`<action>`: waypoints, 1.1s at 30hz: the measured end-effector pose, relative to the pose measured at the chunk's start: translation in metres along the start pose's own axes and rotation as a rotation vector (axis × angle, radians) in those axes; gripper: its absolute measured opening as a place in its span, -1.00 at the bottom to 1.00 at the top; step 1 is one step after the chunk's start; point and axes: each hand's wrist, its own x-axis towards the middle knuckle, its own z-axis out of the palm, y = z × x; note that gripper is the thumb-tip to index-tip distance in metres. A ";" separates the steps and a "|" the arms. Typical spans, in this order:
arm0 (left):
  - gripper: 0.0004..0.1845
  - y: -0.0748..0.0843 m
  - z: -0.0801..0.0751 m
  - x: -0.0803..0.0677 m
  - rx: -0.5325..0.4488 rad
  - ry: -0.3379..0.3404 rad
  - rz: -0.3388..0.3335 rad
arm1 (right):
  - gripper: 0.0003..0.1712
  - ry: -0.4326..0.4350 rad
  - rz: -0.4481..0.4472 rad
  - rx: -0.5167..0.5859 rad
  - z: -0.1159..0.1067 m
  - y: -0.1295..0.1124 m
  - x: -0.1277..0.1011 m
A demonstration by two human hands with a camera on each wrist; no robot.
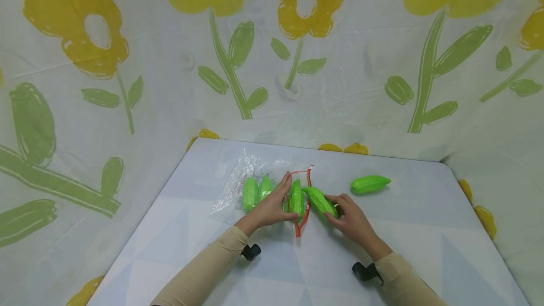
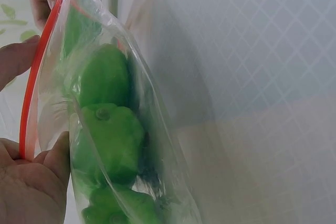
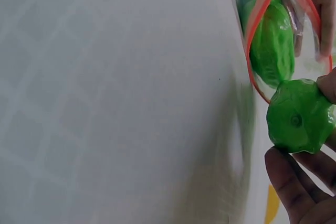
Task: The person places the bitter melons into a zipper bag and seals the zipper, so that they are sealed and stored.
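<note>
My right hand [image 1: 353,219] grips a green ribbed gourd [image 1: 318,199] by its near end, between thumb and fingers. The gourd's far tip points at the mouth of a clear zip bag [image 1: 231,192]. In the right wrist view the held gourd [image 3: 297,119] shows its round stem end, close to the red zip edge [image 3: 252,38]. My left hand [image 1: 268,206] holds the bag at its mouth, thumb and fingers spread along the red edge [image 2: 32,95]. Several similar gourds [image 1: 250,194] lie side by side inside the bag, partly hidden by the left hand.
Another green gourd [image 1: 369,184] lies alone on the pale table [image 1: 403,230], right of the bag and beyond the right hand. A flower-printed sheet [image 1: 340,107] rises behind the table's far edge and at both sides.
</note>
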 end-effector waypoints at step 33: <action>0.21 0.003 -0.001 0.000 -0.018 0.009 0.023 | -0.40 -0.004 0.031 -0.016 0.023 -0.024 0.012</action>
